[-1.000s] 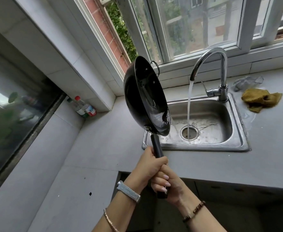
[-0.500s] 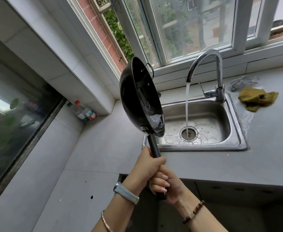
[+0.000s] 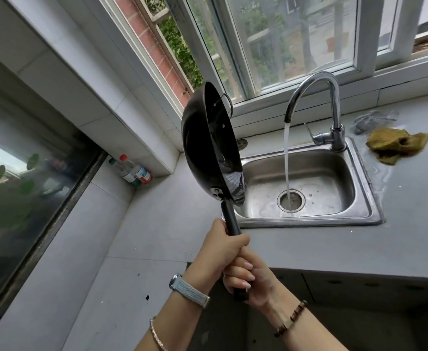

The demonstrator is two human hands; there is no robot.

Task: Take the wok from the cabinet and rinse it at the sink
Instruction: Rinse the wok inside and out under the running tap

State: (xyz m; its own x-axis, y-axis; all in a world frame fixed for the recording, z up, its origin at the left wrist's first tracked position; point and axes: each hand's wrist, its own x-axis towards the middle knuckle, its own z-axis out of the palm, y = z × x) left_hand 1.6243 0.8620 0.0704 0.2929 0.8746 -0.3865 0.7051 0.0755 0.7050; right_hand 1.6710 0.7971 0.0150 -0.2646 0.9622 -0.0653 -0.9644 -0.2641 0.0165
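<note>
A black wok (image 3: pixel 208 145) is held on edge, nearly vertical, over the left rim of the steel sink (image 3: pixel 360 211), its inside facing right. Both hands grip its long black handle: my left hand (image 3: pixel 220 252) higher up, my right hand (image 3: pixel 248 279) just below near the handle's end. The chrome faucet (image 3: pixel 332 102) runs a steady stream of water (image 3: pixel 287 160) into the drain. The stream falls to the right of the wok and does not touch it.
A crumpled yellow-brown cloth (image 3: pixel 395 145) and a grey scrubber (image 3: pixel 372 120) lie on the counter right of the sink. Two small bottles (image 3: pixel 131 171) stand in the left corner by the wall. Windows run behind the faucet. Dark cabinet fronts sit below the counter edge.
The wok has drifted a little left and turned more edge-on, so less of its inside shows. Both hands keep the same grip on the handle. Water keeps running.
</note>
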